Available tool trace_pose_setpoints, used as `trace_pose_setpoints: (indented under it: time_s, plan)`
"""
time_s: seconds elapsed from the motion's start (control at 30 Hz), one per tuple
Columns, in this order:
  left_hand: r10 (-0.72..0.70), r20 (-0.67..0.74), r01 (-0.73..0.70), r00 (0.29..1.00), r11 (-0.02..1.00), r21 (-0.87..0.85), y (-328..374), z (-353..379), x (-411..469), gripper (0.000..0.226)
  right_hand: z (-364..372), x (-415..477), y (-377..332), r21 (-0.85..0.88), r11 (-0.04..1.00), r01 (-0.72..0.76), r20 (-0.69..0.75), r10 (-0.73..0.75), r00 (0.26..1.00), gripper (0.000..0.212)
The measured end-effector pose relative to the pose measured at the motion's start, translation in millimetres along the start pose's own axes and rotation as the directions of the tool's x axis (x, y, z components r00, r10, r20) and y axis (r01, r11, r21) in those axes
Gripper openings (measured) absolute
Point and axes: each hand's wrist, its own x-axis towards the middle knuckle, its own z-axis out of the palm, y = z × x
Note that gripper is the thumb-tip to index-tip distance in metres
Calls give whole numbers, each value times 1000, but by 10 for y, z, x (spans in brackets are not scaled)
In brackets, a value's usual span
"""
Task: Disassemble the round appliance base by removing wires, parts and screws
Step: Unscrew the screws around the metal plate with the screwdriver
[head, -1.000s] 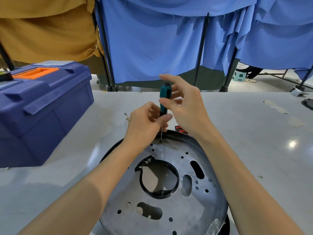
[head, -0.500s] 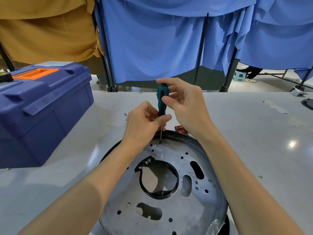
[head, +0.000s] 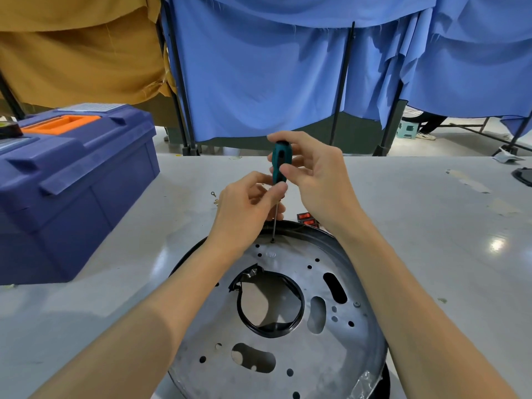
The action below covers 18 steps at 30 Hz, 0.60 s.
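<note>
The round appliance base [head: 325, 352], a silver metal disc with several holes and a black-rimmed centre opening, lies on the grey table in front of me. A teal-handled screwdriver [head: 278, 165] stands upright with its tip in a screw [head: 272, 240] near the disc's far edge. My right hand [head: 313, 177] grips the handle with thumb and fingers. My left hand [head: 247, 208] pinches the screwdriver at the bottom of the handle, where the thin shaft begins. Another screw [head: 356, 304] sits on the right of the disc.
A blue toolbox [head: 72, 185] with an orange handle stands on the left of the table. Two red rocker switches [head: 306, 218] lie just behind the disc. Small metal terminals [head: 214, 196] lie behind my left hand. Blue and ochre curtains hang beyond the table's far edge.
My right hand's fingers have curled closer round the screwdriver handle and shifted on it, as in turning. My left hand and the disc have stayed in place.
</note>
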Motion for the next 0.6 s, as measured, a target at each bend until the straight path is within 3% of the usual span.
trace_pose_setpoints:
  time_s: [0.17,0.3,0.4,0.6]
  plan:
    - [19,36,-21,999,997,72,-13,8,1,4,51,-22,-13,37,999,21,-1,-21,1000,28]
    - [-18,-7,18,1000,998,62,5,-3,-7,24,29,-14,6,0,1000,26,-16,-26,1000,33]
    - [-16,1,16,1000,999,28,20,3,-9,15,6,-2,3,-13,1000,20,-28,-21,999,44]
    - [-26,32,23,999,996,84,37,32,-21,11,-12,-9,4,50,999,1,20,-2,1000,39]
